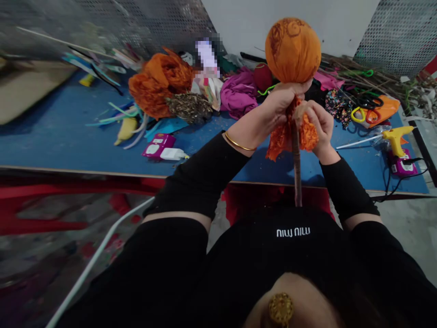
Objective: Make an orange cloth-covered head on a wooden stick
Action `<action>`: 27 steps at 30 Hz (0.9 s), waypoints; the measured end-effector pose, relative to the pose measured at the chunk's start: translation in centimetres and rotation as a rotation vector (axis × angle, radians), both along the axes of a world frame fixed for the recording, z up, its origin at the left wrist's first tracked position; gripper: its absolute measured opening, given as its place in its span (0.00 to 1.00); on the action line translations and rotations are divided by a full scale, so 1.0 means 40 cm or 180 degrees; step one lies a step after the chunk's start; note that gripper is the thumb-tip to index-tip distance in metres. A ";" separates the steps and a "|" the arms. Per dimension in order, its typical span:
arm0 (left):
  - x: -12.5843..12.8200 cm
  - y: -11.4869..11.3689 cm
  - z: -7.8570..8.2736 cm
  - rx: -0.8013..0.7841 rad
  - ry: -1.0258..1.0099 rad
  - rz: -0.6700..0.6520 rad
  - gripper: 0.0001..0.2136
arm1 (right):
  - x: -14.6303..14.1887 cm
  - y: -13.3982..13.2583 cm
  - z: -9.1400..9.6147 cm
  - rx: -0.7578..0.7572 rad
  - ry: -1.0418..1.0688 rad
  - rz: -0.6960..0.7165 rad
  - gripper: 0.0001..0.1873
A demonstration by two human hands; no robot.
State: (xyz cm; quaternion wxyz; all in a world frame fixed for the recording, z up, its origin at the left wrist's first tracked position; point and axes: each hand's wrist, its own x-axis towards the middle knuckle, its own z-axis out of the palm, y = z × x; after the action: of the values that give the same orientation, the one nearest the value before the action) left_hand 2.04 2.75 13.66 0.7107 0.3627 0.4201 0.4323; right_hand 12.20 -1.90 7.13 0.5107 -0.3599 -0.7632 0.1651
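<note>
A round ball wrapped in orange patterned cloth (292, 50) stands upright on a thin brown stick (297, 168). My left hand (278, 107) is closed around the gathered neck of the cloth, just under the ball. My right hand (321, 123) is closed at the same neck, its thumb and fingers pinching a pale, see-through strip (299, 114) that looks like tape against the stick. Loose ends of the orange cloth (278, 141) hang below both hands. The stick's lower end reaches down past the table edge, close to my chest.
On the blue table (85, 146) lie bunched orange cloth (160, 82), purple cloth (239, 93), a dry brown clump (189, 108) and a purple power socket (157, 146). Scissors (367, 114), a yellow glue gun (398, 139) with its cord, and twigs (378, 68) are at the right.
</note>
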 end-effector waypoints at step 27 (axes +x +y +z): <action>0.063 -0.007 0.006 0.0607 0.0037 0.0846 0.15 | 0.145 0.143 0.008 0.0257 0.0065 -0.1014 0.39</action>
State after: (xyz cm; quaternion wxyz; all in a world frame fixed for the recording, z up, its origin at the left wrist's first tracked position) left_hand 4.57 2.49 13.89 0.6072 0.3723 0.4256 0.5583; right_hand 17.98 3.81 7.46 0.5522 -0.4538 -0.6972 0.0548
